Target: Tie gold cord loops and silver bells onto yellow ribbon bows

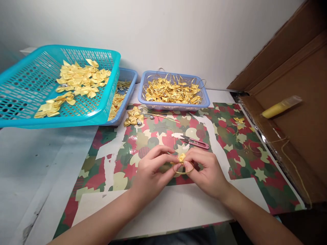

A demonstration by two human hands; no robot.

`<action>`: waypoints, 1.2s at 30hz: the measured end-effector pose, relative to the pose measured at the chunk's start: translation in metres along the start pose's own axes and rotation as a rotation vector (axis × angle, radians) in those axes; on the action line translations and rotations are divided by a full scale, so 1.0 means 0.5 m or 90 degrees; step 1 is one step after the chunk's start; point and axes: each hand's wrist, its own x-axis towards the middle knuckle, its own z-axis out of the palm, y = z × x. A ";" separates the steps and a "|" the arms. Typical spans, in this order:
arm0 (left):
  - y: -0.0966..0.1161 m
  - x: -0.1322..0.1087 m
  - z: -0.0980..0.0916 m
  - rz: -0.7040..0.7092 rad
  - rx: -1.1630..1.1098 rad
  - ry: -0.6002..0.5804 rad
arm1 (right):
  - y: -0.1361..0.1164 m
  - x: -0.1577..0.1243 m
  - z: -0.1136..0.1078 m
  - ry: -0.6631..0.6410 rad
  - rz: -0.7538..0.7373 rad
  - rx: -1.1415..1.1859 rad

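Note:
Between my fingertips is a small yellow ribbon bow [182,157], with a loop of gold cord [183,173] hanging just below it. My left hand [156,166] pinches the cord at the bow's left side. My right hand [205,169] pinches the bow and cord from the right. Fingers partly hide the bow. Just beyond my hands lie thread snips [195,142] with pink handles. A thin strand of cord [174,134] runs up from the bow across the patterned sheet.
A turquoise basket [102,115] of yellow bows stands at left, overlapping a blue basket [131,89]. Another blue basket [173,106] holds corded bows. Loose bows [134,116] and small silver bells [139,124] lie before them. At right, a yellow-filled tube [278,108] sticks out from cardboard [301,143].

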 end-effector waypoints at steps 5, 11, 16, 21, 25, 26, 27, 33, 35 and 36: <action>0.007 -0.001 0.002 -0.124 -0.061 -0.027 | 0.002 0.000 -0.002 0.012 -0.004 0.001; 0.012 0.002 0.008 -0.468 -0.430 -0.173 | 0.007 0.001 0.000 0.027 -0.010 -0.019; 0.013 0.007 0.006 -0.496 -0.456 -0.129 | 0.010 0.001 0.005 0.021 -0.036 -0.044; 0.015 0.005 0.005 -0.494 -0.434 -0.119 | 0.010 0.001 0.007 0.027 -0.050 -0.057; 0.019 0.005 0.006 -0.479 -0.402 -0.096 | 0.009 0.001 0.008 0.025 -0.052 -0.063; 0.019 0.005 0.007 -0.474 -0.390 -0.089 | 0.009 0.001 0.008 0.025 -0.052 -0.062; 0.020 0.006 0.007 -0.469 -0.379 -0.085 | 0.009 0.002 0.009 0.025 -0.052 -0.061; 0.016 0.003 0.008 -0.447 -0.339 -0.081 | 0.012 -0.001 0.014 0.021 -0.056 -0.072; 0.012 0.000 0.009 -0.458 -0.333 -0.080 | 0.011 -0.001 0.016 0.021 -0.055 -0.074; 0.011 -0.001 0.009 -0.466 -0.334 -0.083 | 0.011 -0.001 0.017 0.022 -0.054 -0.075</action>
